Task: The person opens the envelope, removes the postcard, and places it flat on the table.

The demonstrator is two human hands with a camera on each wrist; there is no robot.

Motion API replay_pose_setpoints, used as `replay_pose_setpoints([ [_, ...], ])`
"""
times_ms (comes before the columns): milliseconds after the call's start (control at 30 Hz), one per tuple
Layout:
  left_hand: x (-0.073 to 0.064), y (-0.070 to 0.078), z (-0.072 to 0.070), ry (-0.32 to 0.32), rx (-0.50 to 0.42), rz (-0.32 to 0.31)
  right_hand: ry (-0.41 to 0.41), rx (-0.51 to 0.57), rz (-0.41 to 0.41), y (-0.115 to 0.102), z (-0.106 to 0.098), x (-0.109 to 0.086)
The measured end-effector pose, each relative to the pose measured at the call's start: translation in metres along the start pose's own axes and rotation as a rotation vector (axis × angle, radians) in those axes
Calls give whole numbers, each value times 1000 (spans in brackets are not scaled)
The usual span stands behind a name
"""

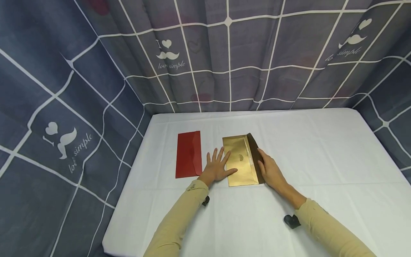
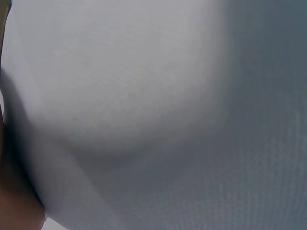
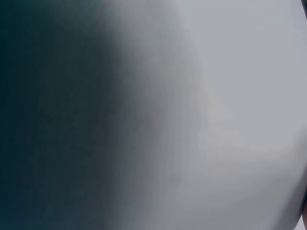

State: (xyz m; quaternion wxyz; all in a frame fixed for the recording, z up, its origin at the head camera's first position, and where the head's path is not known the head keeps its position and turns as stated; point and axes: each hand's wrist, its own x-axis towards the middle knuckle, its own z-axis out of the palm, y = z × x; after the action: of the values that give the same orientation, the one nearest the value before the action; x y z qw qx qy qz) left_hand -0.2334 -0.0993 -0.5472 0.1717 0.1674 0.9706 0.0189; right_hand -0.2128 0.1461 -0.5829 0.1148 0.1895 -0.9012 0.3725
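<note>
A gold envelope [image 1: 236,153] lies on the white-covered table in the head view, its dark brown flap [image 1: 255,160] folded out to the right. A pale strip shows along its opening. My left hand [image 1: 216,169] rests with spread fingers on the envelope's left edge. At the flap's outer edge, my right hand [image 1: 272,172] holds the flap between thumb and fingers; some fingertips are hidden. To the left lies a red envelope [image 1: 187,154], just beyond my left wrist. Both wrist views are mostly blurred white cloth, with only a sliver of hand at the edge.
The white tablecloth [image 1: 324,153] spreads wide to the right and in front. Dark checked curtains [image 1: 247,53] close off the back and both sides. A black wrist device [image 1: 291,221] sits under the right forearm, and another [image 1: 206,201] by the left sleeve.
</note>
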Motion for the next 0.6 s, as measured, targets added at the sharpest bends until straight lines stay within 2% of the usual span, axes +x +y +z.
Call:
replay_pose_setpoints([
  [600,-1,0,1,0,-23,1,13,-121,-100,3,0,-4],
])
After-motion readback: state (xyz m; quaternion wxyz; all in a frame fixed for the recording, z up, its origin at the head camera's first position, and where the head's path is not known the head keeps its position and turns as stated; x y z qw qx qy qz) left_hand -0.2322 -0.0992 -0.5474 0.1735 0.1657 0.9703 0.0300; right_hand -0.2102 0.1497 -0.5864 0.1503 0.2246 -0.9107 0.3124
